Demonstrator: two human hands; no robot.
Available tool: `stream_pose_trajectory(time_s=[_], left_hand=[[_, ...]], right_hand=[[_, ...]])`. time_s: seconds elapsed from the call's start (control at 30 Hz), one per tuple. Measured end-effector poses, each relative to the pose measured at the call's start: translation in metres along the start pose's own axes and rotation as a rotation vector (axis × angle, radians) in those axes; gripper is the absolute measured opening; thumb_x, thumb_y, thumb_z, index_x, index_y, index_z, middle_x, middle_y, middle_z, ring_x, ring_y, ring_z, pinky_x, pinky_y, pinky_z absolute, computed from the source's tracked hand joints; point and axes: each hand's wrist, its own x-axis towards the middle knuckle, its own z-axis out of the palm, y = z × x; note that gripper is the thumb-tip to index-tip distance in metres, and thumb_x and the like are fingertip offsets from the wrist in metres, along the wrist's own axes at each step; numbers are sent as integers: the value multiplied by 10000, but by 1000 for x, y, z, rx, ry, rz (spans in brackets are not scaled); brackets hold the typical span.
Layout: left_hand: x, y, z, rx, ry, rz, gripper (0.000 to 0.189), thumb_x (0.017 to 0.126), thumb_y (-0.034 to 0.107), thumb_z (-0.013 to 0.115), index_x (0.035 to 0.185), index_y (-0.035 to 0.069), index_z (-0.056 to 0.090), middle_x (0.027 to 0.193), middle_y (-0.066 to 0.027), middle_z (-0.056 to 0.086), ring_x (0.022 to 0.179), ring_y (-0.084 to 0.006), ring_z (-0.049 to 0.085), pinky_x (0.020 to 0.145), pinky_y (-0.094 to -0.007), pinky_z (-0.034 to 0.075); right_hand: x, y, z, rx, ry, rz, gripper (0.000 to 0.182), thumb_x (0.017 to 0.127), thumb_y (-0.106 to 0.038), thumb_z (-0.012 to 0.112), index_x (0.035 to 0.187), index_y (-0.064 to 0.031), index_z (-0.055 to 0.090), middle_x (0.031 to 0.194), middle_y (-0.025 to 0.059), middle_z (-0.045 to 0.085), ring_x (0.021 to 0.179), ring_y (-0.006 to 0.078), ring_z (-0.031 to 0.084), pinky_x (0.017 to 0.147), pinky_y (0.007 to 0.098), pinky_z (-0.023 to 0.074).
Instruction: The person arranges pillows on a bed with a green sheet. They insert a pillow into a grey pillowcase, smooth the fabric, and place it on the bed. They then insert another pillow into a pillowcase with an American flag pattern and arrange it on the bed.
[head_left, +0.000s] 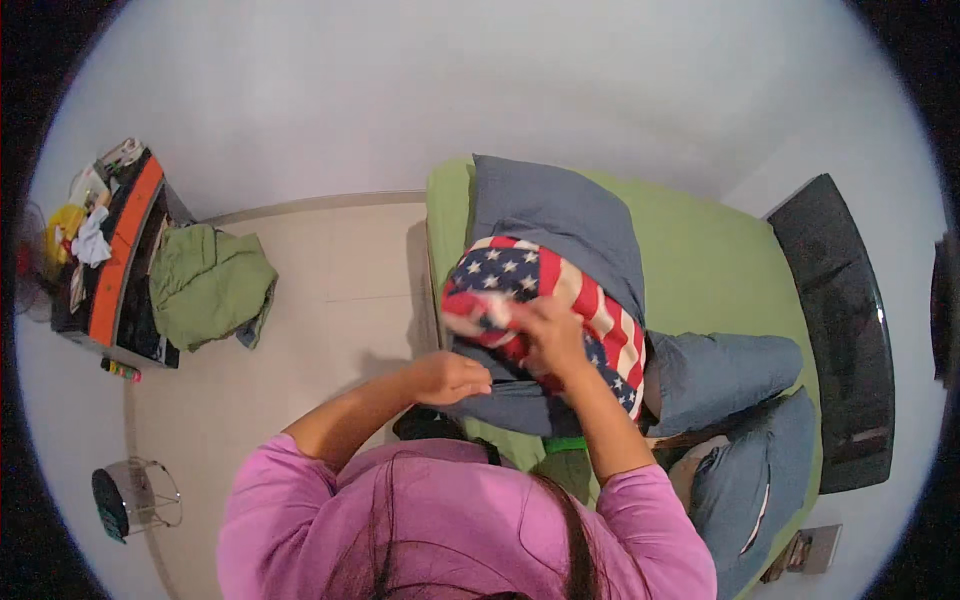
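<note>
A cushion or cloth with a stars-and-stripes print (592, 304) lies on grey-blue fabric (555, 195) spread over the near end of a bed. My right hand (555, 337) grips a bunched piece of the printed fabric, which is blurred by motion. Fingers curled, my left hand (450, 377) pinches the edge of the grey-blue fabric (517, 401) nearest my body. That fabric lies on both the far and near sides of the printed piece. Whether it is one piece or several, I cannot tell.
The bed (712, 255) has a green sheet and a black headboard (836, 330). Grey-blue pillows (724, 375) lie at its right. Leftward are a black-and-orange cabinet (127, 247) heaped with items, a green quilt (214, 285) hanging from it, and a stool (135, 499) on tiled floor.
</note>
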Motion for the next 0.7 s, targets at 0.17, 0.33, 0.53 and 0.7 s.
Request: stream_pose_trajectory(time_s=[0.17, 0.33, 0.53, 0.7], left_hand=[[9, -6, -28, 253, -159, -153, 151, 792, 223, 546, 769, 75, 527, 727, -89, 552, 714, -272, 576, 590, -363, 467], [10, -46, -12, 194, -34, -251, 213, 811, 294, 498, 780, 89, 550, 734, -97, 571, 711, -299, 575, 609, -392, 461], [45, -21, -31, 273, -302, -297, 208, 792, 299, 534, 786, 92, 561, 809, -93, 581, 778, -295, 578, 633, -402, 452], [115, 21, 6, 154, -188, 216, 322, 751, 283, 568, 1021, 107, 562, 1063, -107, 535, 1045, -304, 476, 847, -405, 380]], right_hand=[[-56, -36, 63, -1, -801, -44, 227, 605, -43, 515, 801, -48, 629, 877, 108, 601, 850, 300, 560, 722, 377, 447], [-89, -35, 39, 989, -571, 522, 349, 640, -84, 547, 982, -14, 527, 933, 182, 584, 861, 333, 561, 738, 345, 439], [-126, -54, -17, 529, -759, 730, 272, 756, -113, 536, 1023, -76, 503, 919, 170, 582, 882, 320, 553, 743, 365, 435], [-105, -77, 5, 162, -730, 761, 174, 787, -168, 515, 939, -97, 559, 894, 176, 585, 870, 371, 544, 747, 449, 424]])
